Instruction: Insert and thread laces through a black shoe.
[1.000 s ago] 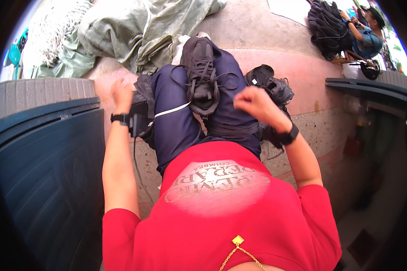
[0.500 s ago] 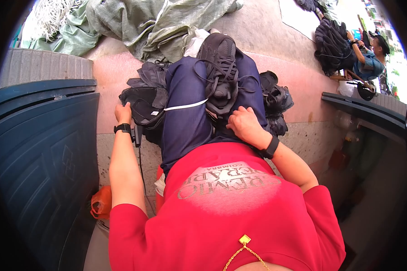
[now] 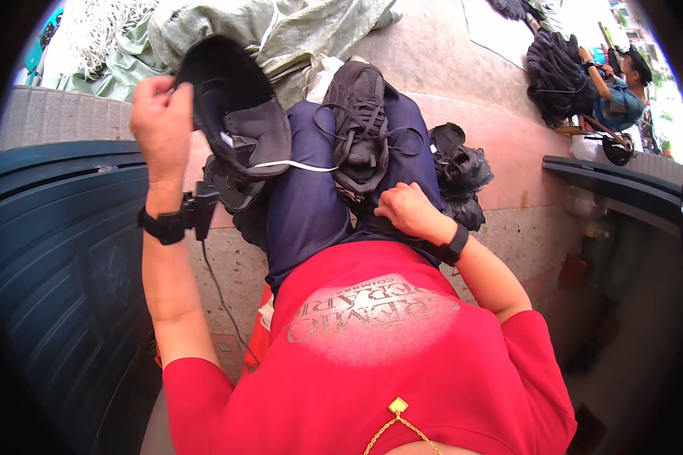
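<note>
My left hand (image 3: 163,125) is raised at the left and grips the edge of a black shoe (image 3: 254,133), whose opening and dark lining face me. A white cord (image 3: 300,164) runs from this shoe across my left thigh toward the laced black shoe (image 3: 360,125) lying between my thighs. My right hand (image 3: 410,211) rests on my lap just below the laced shoe, fingers curled in; what they hold, if anything, is hidden. More black shoes (image 3: 459,171) are heaped beside my right leg, and others (image 3: 231,186) lie under the raised one.
Dark blue panels (image 3: 68,250) stand close on my left, and another panel edge (image 3: 615,186) is on the right. Ahead lie green-grey woven sacks (image 3: 205,23) and a pile of white cords (image 3: 91,38). A person (image 3: 621,91) sits at the far right by a black heap (image 3: 558,80).
My left hand has risen from beside my left knee, lifting a black shoe from the heap and turning its opening toward me. My right hand has hardly moved.
</note>
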{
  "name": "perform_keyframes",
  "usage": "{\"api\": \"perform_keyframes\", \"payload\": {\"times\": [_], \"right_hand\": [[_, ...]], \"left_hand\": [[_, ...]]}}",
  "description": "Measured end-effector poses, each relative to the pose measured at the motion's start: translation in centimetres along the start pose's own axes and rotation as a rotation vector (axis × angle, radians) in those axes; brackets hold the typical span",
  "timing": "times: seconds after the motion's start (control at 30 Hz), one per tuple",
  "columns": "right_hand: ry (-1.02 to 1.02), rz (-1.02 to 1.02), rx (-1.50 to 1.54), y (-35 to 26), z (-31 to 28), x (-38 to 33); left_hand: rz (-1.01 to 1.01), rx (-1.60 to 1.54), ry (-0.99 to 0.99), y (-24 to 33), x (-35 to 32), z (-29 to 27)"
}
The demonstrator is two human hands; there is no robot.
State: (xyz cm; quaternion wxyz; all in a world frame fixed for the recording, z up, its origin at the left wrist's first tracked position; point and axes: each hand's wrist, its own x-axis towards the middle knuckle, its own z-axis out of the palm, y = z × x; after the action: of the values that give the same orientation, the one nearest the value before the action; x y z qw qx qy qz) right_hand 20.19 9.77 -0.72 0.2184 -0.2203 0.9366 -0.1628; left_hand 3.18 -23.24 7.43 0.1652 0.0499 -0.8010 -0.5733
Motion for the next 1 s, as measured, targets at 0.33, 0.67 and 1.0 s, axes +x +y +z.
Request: {"api": "perform_keyframes", "payload": {"times": [0.33, 0.67, 1.0], "right_hand": [[0.190, -0.158, 1.437, -3.2, -19.0, -2.4], [0.227, -0.354, 0.446, -10.4, -10.5, 10.7], [0.254, -0.077, 0.324, -13.1, -7.9, 13.5]], "left_hand": [[-0.096, -0.004, -0.088, 3.1, -2.8, 0.8], [0.045, 0.012, -0.222, 3.3, -4.8, -0.1], [-0.583, -0.596, -0.206, -11.0, -8.5, -2.0]]}}
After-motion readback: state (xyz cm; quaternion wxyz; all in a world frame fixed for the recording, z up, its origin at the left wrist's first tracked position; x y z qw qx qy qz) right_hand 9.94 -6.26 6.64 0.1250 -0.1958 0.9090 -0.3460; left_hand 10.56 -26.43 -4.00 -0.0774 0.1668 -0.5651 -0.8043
